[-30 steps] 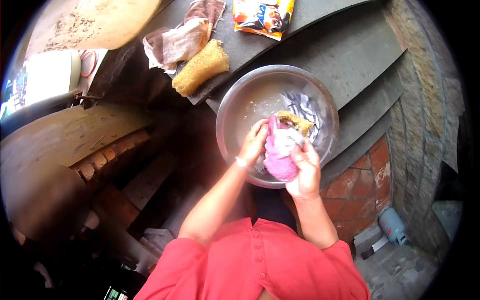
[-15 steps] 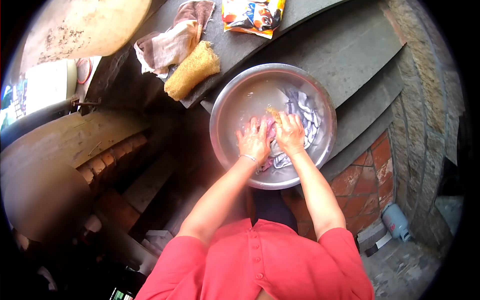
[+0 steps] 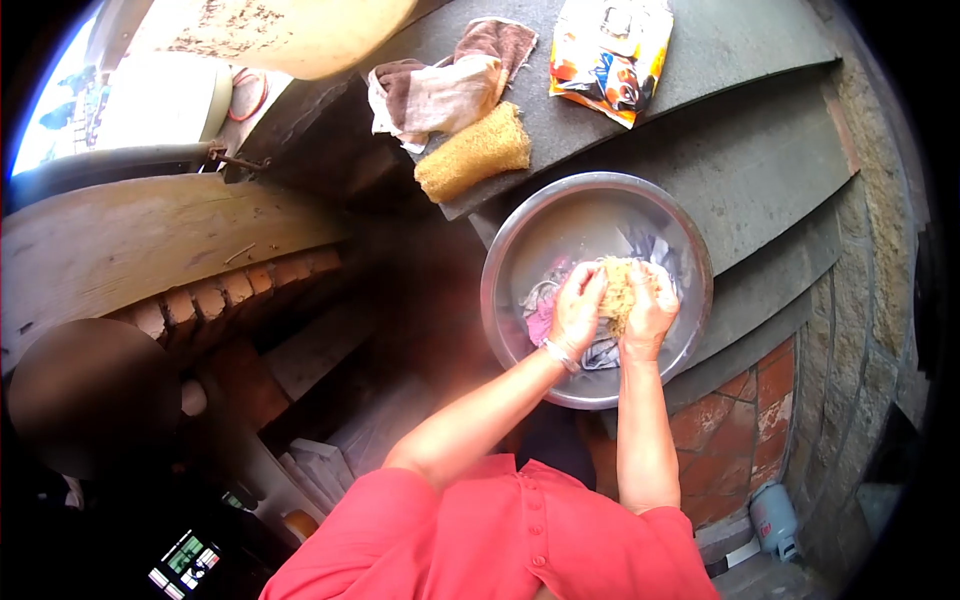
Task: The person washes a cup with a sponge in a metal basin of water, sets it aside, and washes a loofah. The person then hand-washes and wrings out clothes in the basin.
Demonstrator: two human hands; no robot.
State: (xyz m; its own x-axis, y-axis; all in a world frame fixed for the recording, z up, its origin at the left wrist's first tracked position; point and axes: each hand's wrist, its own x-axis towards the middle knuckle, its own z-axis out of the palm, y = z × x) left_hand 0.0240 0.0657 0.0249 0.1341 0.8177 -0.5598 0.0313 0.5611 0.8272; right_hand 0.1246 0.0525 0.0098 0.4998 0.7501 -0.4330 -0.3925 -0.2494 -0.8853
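My left hand (image 3: 575, 312) and my right hand (image 3: 648, 315) are cupped around a yellow loofah piece (image 3: 618, 292), gripping it from both sides above a round metal basin (image 3: 497, 262). Cloudy water fills part of the basin. Below my hands, a pink cloth (image 3: 541, 318) lies on the left side and a dark-and-white patterned cloth (image 3: 601, 354) shows near the front and right. My palms and fingers partly hide the loofah and the cloths.
A thicker loofah roll (image 3: 473, 153), a brown-and-white towel (image 3: 452, 88) and an orange-and-white packet (image 3: 610, 65) lie on the grey stone slab (image 3: 700, 50) behind the basin. Stone steps (image 3: 750, 180) descend at right. A grey gas cylinder (image 3: 773, 522) stands lower right.
My hands have come up from the cloths in the water and now clasp the yellow loofah piece between them. The whole view has shifted, moving the basin right and down.
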